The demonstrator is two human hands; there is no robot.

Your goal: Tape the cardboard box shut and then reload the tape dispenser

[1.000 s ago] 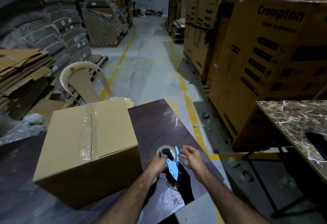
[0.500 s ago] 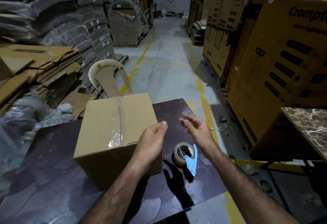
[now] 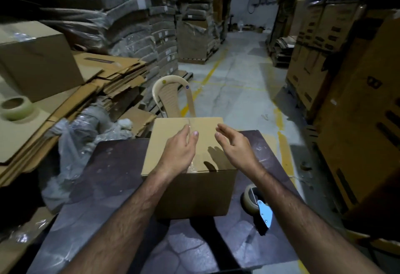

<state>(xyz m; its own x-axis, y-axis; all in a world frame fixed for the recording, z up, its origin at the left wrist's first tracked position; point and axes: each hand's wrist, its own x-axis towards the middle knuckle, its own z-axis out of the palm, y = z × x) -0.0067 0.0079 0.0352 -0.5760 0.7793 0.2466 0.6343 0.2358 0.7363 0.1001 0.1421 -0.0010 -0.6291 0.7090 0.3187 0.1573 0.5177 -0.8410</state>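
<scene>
A brown cardboard box (image 3: 195,191) stands on the dark table (image 3: 112,187), its flaps closed with clear tape along the top seam. My left hand (image 3: 179,150) hovers over the middle of the box top, fingers loosely apart and holding nothing. My right hand (image 3: 236,146) hovers over the right part of the top, open and empty. The tape dispenser (image 3: 258,205), a tape roll with a light blue blade, lies on the table to the right of the box, partly hidden by my right forearm. A spare tape roll (image 3: 16,108) rests on flat cardboard at far left.
Flattened cardboard (image 3: 97,83) and crumpled plastic wrap (image 3: 86,135) pile up left of the table. A beige plastic chair (image 3: 173,96) stands behind the box. Another cardboard box (image 3: 36,57) sits at far left. Large printed cartons (image 3: 357,100) line the right side of the aisle.
Both hands let go of the tape dispenser, which now lies on the table, and moved up over the box top. The view swung left and the spare roll came into view.
</scene>
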